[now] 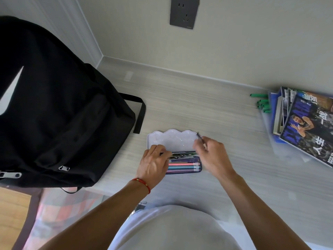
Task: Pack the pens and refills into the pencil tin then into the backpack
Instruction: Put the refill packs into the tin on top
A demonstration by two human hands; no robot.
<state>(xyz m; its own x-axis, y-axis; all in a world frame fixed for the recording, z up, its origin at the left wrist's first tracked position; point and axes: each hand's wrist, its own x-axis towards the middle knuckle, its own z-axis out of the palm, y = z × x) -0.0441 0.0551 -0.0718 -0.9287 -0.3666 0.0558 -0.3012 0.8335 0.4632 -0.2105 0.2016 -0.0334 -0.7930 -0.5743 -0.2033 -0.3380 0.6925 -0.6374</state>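
— Pens first: where do they sit?

— From the head camera, the pencil tin [183, 164] lies open on the desk [225, 123] in front of me, its pale lid [171, 139] flung back toward the wall. A row of pens [182, 167] in pink, blue and purple already fills the tray. My left hand [153, 164] rests flat over the tin's left end, fingers loosely spread, clamped on nothing I can see. My right hand [210, 152] pinches a thin dark refill [201, 138] between thumb and fingers, its tip poking up over the lid's right corner.

— What might go wrong?

— I judge the refill could roll out or catch under the lid if I lay it crooked across the pens. Then the tin would not shut flat.

— And around you?

— The black backpack [59, 109] stands just left of the tin, its zips look closed, so it needs opening before the tin goes in. Magazines [306, 127] and green markers [262, 103] lie well apart at the right, out of my way.
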